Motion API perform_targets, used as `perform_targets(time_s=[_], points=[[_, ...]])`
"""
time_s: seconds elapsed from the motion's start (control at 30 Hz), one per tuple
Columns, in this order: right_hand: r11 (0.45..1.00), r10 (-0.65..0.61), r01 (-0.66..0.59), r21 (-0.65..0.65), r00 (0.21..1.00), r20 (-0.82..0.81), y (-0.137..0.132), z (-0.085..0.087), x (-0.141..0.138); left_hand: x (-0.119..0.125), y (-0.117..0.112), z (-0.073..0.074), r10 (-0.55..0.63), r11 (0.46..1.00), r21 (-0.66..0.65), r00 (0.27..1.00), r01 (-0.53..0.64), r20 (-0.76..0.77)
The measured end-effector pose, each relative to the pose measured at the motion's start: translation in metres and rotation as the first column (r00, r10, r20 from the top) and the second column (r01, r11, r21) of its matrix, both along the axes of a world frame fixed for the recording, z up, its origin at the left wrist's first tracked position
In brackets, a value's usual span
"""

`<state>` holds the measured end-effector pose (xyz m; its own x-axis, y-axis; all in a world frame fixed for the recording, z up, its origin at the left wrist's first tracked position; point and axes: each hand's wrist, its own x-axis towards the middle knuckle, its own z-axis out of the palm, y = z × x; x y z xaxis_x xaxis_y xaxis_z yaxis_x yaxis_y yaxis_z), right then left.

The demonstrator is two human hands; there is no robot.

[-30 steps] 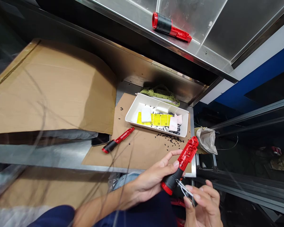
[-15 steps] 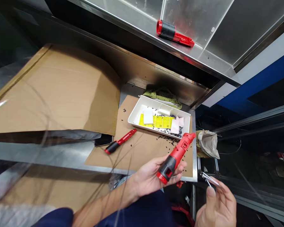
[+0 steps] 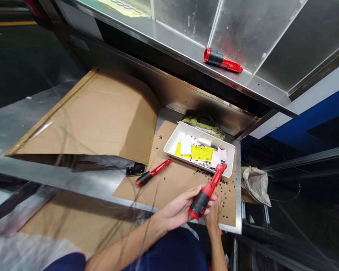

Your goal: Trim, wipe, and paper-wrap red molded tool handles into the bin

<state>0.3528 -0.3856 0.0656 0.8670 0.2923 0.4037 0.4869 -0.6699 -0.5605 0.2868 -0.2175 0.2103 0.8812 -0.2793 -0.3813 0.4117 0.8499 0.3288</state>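
My left hand (image 3: 183, 209) is closed around a red and black plastic tool housing (image 3: 206, 194), held slanted above the table's front edge with its red narrow end up and to the right. Just behind the housing, my right hand (image 3: 215, 213) is over the cardboard sheet near small black pieces (image 3: 225, 198). Its fingers look curled and are partly hidden, and what they hold does not show. A second red and black housing (image 3: 153, 172) lies on the cardboard to the left.
A white tray (image 3: 169, 150) holds yellow labels, white and pink pads and black pieces. A large cardboard box (image 3: 101, 116) stands left, with a dark phone-like object (image 3: 135, 169) beside it. Another housing (image 3: 223, 61) lies on the metal shelf (image 3: 175, 41). A paper-lined bag (image 3: 255, 184) hangs right.
My right hand, which showed thin metal tweezers off the table's right side, has moved left and forward behind the housing. The held housing has turned slightly. The camera view has shifted.
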Motion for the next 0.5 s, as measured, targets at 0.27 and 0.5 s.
perform_targets(time_s=[0.27, 0.5], points=[[0.985, 0.004, 0.011, -0.170, 0.996, 0.086, -0.015, -0.015, -0.004, -0.054, 0.058, -0.124, 0.325, 0.052, 0.988, 0.938, -0.143, 0.119], [0.990, -0.047, 0.052, -0.131, 0.998, 0.037, -0.028, 0.001, -0.016, -0.036, 0.069, -0.130, 0.274, -0.399, 0.912, 0.936, -0.100, 0.222]])
